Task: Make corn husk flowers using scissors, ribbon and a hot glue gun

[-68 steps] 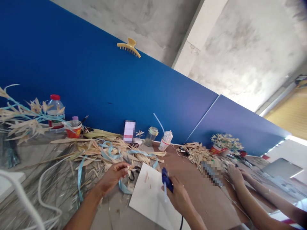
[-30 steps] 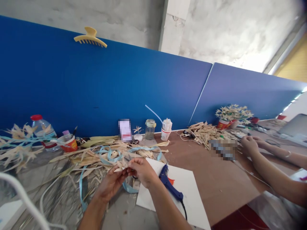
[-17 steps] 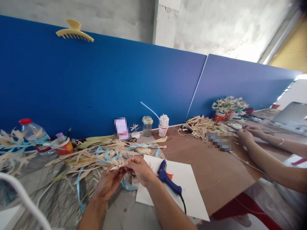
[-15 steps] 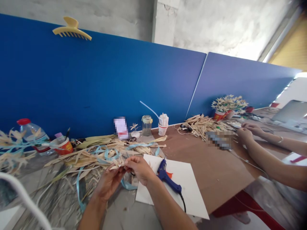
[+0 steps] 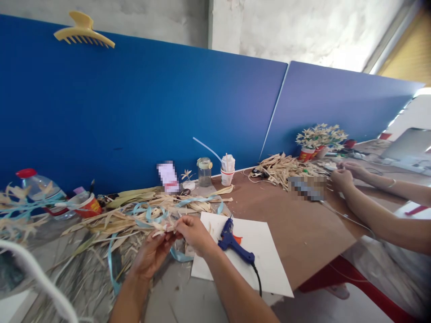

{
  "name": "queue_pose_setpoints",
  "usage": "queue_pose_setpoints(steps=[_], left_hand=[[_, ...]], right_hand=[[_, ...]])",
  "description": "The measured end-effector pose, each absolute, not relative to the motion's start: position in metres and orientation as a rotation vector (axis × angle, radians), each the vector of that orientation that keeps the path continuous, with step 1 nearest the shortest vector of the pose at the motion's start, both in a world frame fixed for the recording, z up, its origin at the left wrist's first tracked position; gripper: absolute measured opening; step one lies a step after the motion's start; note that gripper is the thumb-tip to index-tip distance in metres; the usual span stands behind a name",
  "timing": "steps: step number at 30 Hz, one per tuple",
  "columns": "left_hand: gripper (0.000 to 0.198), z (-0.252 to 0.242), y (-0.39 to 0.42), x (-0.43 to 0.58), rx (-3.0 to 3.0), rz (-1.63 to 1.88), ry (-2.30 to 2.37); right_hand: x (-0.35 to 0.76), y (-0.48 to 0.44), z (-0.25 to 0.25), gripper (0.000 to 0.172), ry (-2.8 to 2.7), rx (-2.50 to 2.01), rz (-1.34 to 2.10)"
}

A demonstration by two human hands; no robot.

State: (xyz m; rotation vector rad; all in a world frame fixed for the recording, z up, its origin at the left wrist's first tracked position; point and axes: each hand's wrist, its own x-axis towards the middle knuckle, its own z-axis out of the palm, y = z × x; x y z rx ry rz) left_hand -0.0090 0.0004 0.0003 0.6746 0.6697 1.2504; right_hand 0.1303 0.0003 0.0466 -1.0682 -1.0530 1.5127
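Between my two hands is a small pale flower [image 5: 163, 228] that looks made of dried husk. My left hand [image 5: 152, 252] has its fingers closed round the flower's base from below. From the right, the thumb and fingertips of my right hand [image 5: 191, 231] pinch at the flower's edge; the exact piece is too small to make out. Just right of my right hand, a blue glue gun [image 5: 233, 242] lies on a white board [image 5: 269, 260]. Behind my hands spread dried husk strips [image 5: 117, 216] and light blue ribbon [image 5: 148, 211].
Left stand a red-capped bottle [image 5: 43, 190] and a red cup [image 5: 86, 205]. A glass jar [image 5: 204, 172] and a white cup [image 5: 227, 172] stand by the blue partition [image 5: 134, 107]. A white curved tube [image 5: 37, 273] crosses lower left. At right are a co-worker's hands [image 5: 343, 175].
The view has shifted slightly, so the partition and clip sit higher and further left. Both hands keep hold at the flower, with only slight finger movement.
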Motion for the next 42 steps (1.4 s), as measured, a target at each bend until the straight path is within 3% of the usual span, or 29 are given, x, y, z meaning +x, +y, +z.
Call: queue_pose_setpoints(steps=[27, 42], left_hand=[[0.023, 0.005, -0.008, -0.014, 0.774, 1.014, 0.626], [0.023, 0.000, -0.007, -0.016, 0.803, 0.937, 0.611]], right_hand=[[0.157, -0.001, 0.054, 0.008, -1.493, -1.340, 1.263], [0.158, -0.001, 0.055, 0.010, -1.422, -1.249, 1.486]])
